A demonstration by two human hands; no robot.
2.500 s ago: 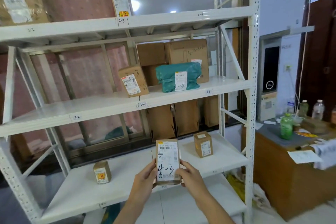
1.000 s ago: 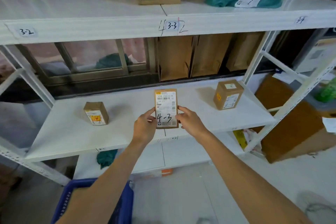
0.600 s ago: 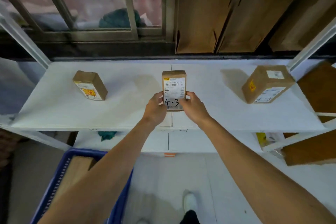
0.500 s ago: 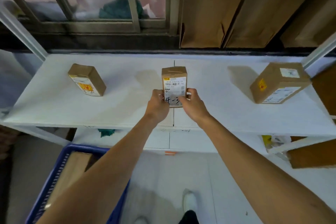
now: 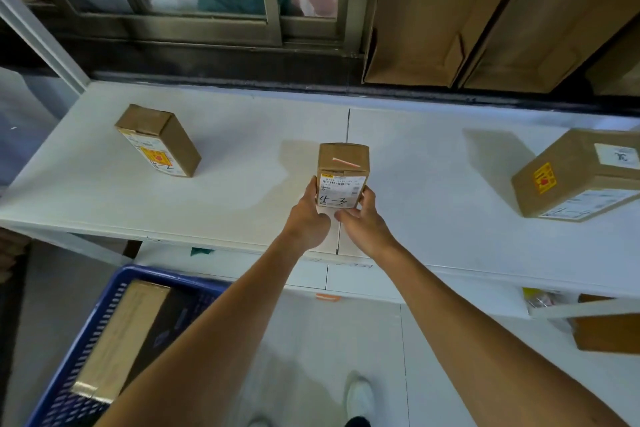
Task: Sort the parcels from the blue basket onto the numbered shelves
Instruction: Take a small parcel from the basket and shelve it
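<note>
Tally: 3 sm. brown parcels at 1 white shelf [image 5: 242, 135] (left parcel [image 5: 157, 140], mid parcel [image 5: 343, 163], right parcel [image 5: 581, 173]); 1 blue basket [image 5: 166, 273] w/ 1 long parcel [image 5: 121, 336] inside; 2 hands (left hand [image 5: 308, 218], right hand [image 5: 363, 222]); 2 big cartons [image 5: 415, 10] behind, poss. 3rd at edge.

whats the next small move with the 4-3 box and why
Probably lower it the last bit and let go. The left hand and right hand grip the 4-3 box upright over the white shelf, in the gap between a small box and a larger box; the hands hide whether its base is down. A parcel waits in the blue basket.
</note>
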